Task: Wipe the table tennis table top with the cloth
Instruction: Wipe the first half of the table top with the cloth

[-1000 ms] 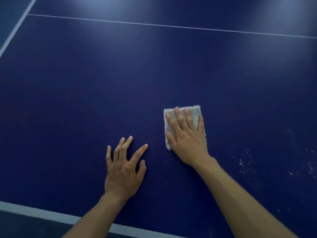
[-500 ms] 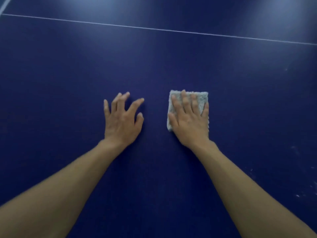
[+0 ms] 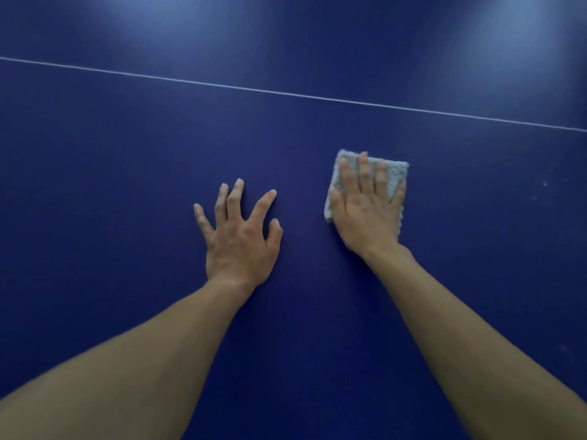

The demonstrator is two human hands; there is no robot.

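Right hand [image 3: 365, 219] flat on cloth [image 3: 394, 173], left hand [image 3: 241, 246] on table top [image 3: 127, 154]

The desk [image 3: 120, 173] has a dark blue top that looks smooth and hard, like painted board. It is a little shiny: two pale patches of light [image 3: 514, 39] glow softly on its far part, but the shine is dull, not like a mirror. A thin white line [image 3: 286, 93] is painted flat on it. The cloth [image 3: 395, 174] is pale grey and fluffy, with a rough, bumpy face like a towel, and it looks matt. Its edges are fuzzy. A few tiny pale specks [image 3: 544, 184] sit on the blue top at the right
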